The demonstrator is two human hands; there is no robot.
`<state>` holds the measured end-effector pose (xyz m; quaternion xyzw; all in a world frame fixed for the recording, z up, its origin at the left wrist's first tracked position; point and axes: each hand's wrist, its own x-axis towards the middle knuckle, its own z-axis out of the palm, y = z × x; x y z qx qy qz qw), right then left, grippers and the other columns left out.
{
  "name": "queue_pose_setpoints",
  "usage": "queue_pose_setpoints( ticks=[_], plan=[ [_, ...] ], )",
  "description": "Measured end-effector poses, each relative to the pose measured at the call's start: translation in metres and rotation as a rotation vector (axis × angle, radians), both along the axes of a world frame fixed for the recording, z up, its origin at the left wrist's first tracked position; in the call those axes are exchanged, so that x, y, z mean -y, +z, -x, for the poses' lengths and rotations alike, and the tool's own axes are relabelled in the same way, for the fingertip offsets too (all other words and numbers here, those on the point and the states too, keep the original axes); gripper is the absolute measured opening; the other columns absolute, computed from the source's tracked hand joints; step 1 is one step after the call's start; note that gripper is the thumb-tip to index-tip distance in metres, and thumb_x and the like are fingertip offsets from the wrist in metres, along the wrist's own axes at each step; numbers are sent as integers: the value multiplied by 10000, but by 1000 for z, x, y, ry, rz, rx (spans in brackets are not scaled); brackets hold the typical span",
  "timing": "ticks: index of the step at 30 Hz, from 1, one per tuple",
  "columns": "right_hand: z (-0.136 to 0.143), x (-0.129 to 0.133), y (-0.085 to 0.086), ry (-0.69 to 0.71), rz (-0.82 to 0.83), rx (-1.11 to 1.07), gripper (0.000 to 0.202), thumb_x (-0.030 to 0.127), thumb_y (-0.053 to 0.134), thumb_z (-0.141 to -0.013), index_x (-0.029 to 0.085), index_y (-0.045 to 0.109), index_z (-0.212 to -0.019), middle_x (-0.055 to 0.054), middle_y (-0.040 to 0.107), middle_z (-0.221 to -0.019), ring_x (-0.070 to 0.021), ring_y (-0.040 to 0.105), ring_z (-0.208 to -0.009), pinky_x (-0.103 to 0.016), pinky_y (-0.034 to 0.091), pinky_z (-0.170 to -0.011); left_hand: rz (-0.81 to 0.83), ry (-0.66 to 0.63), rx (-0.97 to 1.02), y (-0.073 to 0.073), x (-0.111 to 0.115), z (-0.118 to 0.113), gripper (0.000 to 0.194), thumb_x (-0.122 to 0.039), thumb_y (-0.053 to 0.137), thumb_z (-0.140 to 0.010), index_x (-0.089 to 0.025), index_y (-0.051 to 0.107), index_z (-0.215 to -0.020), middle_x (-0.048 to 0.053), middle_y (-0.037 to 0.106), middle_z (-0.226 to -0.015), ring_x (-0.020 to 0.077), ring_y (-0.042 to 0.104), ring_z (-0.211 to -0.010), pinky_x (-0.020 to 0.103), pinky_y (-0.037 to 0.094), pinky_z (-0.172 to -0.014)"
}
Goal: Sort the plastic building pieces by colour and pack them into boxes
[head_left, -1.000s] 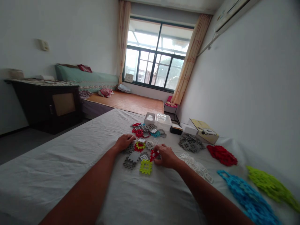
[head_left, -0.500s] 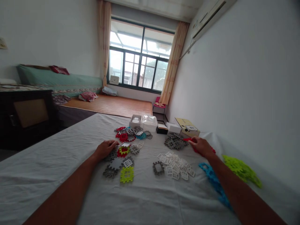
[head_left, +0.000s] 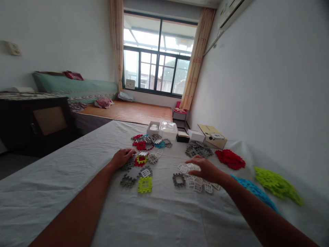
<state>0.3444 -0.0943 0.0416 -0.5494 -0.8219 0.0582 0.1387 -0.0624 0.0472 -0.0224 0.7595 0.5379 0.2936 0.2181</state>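
Observation:
My left hand (head_left: pixel 123 158) is at the left edge of a mixed heap, its fingers drawn together; whatever they may grip is too small to make out. By its fingertips lie a white window panel (head_left: pixel 143 153) and a yellow-green square frame (head_left: pixel 142 160) over a red piece. My right hand (head_left: pixel 205 168) hovers over a pile of white window panels (head_left: pixel 197 187), thumb and fingers apart, with nothing between them. Left of that pile lies a grey notched frame (head_left: pixel 179 179). A yellow-green window block (head_left: pixel 145 185) lies nearer to me, beside grey pieces (head_left: pixel 128 181).
Sorted piles of grey (head_left: pixel 197 149), red (head_left: pixel 230 159), blue (head_left: pixel 253 190) and yellow-green (head_left: pixel 277 183) pieces lie on the right. A clear plastic box (head_left: pixel 168 130), small boxes and a yellow carton (head_left: pixel 212 136) stand at the back of the cloth-covered table (head_left: pixel 164 219).
My right hand has let go of a red piece at the red pile and moved left and nearer, over the white panels. My left hand stays by the mixed heap. The view has shifted slightly.

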Motion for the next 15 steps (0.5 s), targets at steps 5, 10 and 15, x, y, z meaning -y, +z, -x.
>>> queue_pose_setpoints(
  ticks=[5, 10, 15],
  plan=[
    [74, 30, -5, 201, 103, 11, 438, 299, 608, -753, 420, 575, -1172, -10, 655, -1099, -252, 517, -1105, -363, 388, -970, -30, -26, 7, -2, 1, 2, 510, -543, 355, -802, -180, 700, -903, 19, 709, -755, 193, 634, -738, 246, 435, -682],
    [70, 16, -10, 243, 45, 54, 556, 369, 693, -658, 305, 557, -1194, -44, 614, -1104, -248, 544, -1005, -346, 434, -875, -39, -9, -16, 1, 4, 0, 489, -517, 356, -803, -188, 707, -895, 15, 699, -711, 189, 632, -714, 244, 418, -635],
    [-11, -41, -22, -261, -231, 36, 476, 327, 639, -712, 190, 558, -1161, -95, 588, -1144, -240, 523, -1078, -352, 394, -936, -47, -7, -36, 3, 6, 0, 478, -512, 358, -804, -196, 710, -876, 10, 698, -724, 184, 627, -716, 241, 403, -621]
  ],
)
